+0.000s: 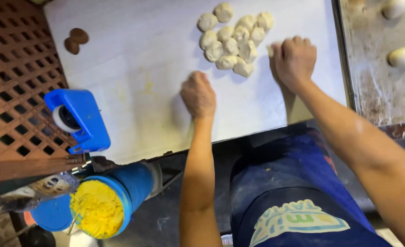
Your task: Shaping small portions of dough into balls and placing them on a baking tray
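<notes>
My left hand (198, 93) presses palm-down on the white work table (134, 68), fingers curled over something hidden beneath, likely a dough piece. My right hand (295, 58) is also cupped on the table, just right of a heap of several pale dough balls (233, 40); a bit of dough shows at its left edge. Whether either hand encloses dough is partly hidden.
A metal baking tray (371, 82) at the right holds shaped dough balls (402, 56). Two brown lumps (75, 40) lie at the table's far left. A blue tape dispenser (79, 120) sits at the near left edge, a blue tub of yellow paste (99, 208) below, brown lattice floor mat (15, 77) left.
</notes>
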